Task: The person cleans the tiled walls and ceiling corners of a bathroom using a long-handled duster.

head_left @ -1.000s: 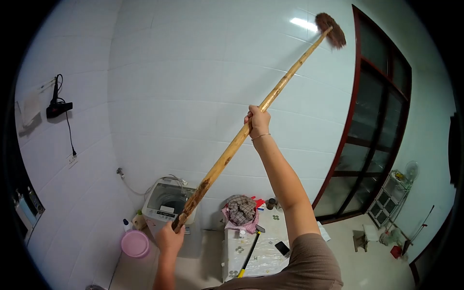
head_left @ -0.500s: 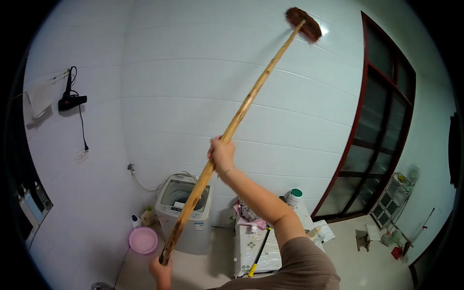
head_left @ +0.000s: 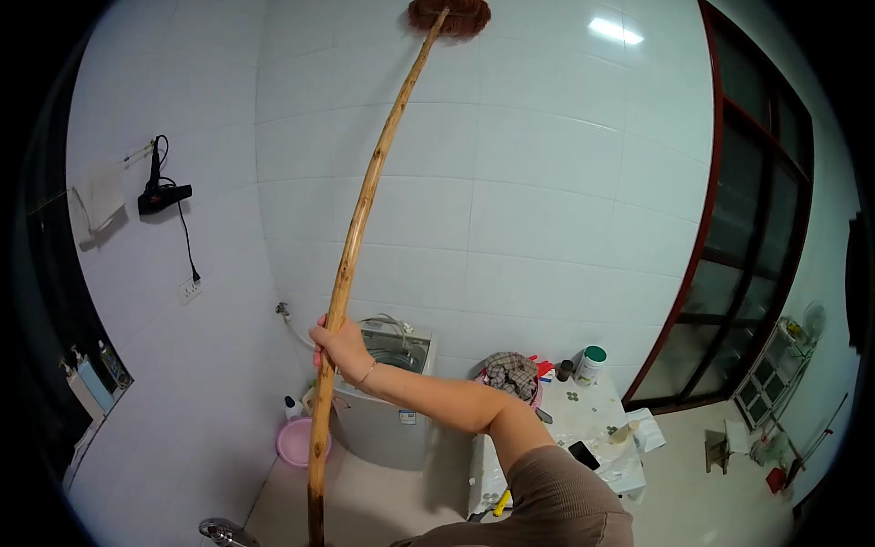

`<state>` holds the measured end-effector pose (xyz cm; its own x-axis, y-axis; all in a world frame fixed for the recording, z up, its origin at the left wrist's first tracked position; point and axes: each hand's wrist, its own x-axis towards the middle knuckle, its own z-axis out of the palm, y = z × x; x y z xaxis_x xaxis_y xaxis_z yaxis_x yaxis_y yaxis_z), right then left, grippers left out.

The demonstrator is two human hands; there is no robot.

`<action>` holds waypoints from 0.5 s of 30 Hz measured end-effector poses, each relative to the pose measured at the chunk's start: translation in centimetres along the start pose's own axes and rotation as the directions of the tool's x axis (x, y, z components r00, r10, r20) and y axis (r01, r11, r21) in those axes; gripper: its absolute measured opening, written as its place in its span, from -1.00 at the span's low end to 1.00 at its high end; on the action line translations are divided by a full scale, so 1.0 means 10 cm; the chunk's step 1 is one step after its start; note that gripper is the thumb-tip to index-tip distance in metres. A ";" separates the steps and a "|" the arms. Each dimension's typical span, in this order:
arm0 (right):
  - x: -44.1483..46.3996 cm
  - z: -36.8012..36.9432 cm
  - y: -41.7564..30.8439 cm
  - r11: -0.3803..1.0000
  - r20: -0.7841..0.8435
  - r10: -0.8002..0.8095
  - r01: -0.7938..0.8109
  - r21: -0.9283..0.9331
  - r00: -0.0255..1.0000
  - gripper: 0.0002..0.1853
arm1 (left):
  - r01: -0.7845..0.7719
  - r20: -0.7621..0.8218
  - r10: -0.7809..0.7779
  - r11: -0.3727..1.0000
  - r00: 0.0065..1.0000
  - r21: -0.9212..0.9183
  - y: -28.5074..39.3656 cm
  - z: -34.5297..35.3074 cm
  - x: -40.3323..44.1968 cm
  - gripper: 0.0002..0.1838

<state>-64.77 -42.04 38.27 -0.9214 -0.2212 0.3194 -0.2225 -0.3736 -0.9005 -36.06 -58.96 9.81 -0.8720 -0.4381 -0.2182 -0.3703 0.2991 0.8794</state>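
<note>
My right hand (head_left: 343, 348) is wrapped round the long wooden handle of a broom (head_left: 367, 193), partway down the pole. The broom's reddish-brown, fibrous head (head_left: 467, 20) is high up at or against the white tiled wall, partly cut off by the top of the view. From there the pole slants down to the lower left, and its dark lower end runs out at the bottom edge. My left hand is out of view.
Behind the pole stands a washing machine (head_left: 387, 428), with a pink basin (head_left: 301, 444) beside it. A covered table (head_left: 583, 415) holds cloth, a green-lidded tub (head_left: 592, 363) and a phone (head_left: 584, 455). A hair dryer (head_left: 165, 197) hangs left; a dark-framed glass door (head_left: 729, 246) is right.
The broom head has swept left along the wall, and the pole stands more upright. My right hand has moved down and left with it. My left hand has dropped out of view.
</note>
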 end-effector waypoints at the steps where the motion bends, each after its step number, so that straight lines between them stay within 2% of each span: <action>1: 0.02 -0.05 -0.06 1.000 0.020 0.007 -0.008 0.010 1.000 -0.77 | -0.019 0.011 0.018 0.999 1.000 0.027 0.04 0.03 0.02 -0.71; 5: 0.08 -0.29 -0.30 0.998 0.019 -0.033 0.033 0.045 0.999 -0.75 | -0.149 -0.057 0.146 0.988 0.988 -0.048 0.21 0.23 0.08 -0.74; 7: 0.07 -0.47 -0.46 0.987 -0.019 -0.105 0.107 0.117 0.994 -0.75 | -0.198 -0.022 0.201 0.975 0.979 0.101 0.21 0.35 0.24 -0.73; 8: 0.07 -0.57 -0.54 0.987 -0.026 -0.111 0.113 0.115 0.993 -0.75 | -0.205 -0.016 0.207 0.973 0.978 0.103 0.23 0.44 0.35 -0.73; 10: 0.05 -0.77 -0.69 0.977 -0.090 -0.185 0.193 0.095 0.979 -0.75 | -0.351 -0.025 0.360 0.921 0.933 0.169 0.41 0.58 0.43 -0.74; 11: 0.03 -0.87 -0.76 0.977 -0.097 -0.186 0.195 0.090 0.978 -0.75 | -0.354 -0.017 0.362 0.920 0.932 0.168 0.51 0.67 0.46 -0.74; 13: -0.04 -1.06 -0.90 0.959 -0.166 -0.279 0.284 0.011 0.946 -0.75 | -0.215 -0.197 0.297 0.910 0.934 0.353 1.17 0.79 0.29 -0.74; 15: 0.00 -1.31 -1.03 0.949 -0.189 -0.312 0.314 -0.023 0.931 -0.75 | -0.480 -0.133 0.513 0.850 0.848 0.217 1.12 0.99 0.60 -0.79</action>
<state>-66.63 -26.40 43.71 -0.8485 0.0808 0.5230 -0.5078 -0.4030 -0.7614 -48.62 -49.87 14.16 -0.8871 -0.3310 0.3218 0.0341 0.6482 0.7607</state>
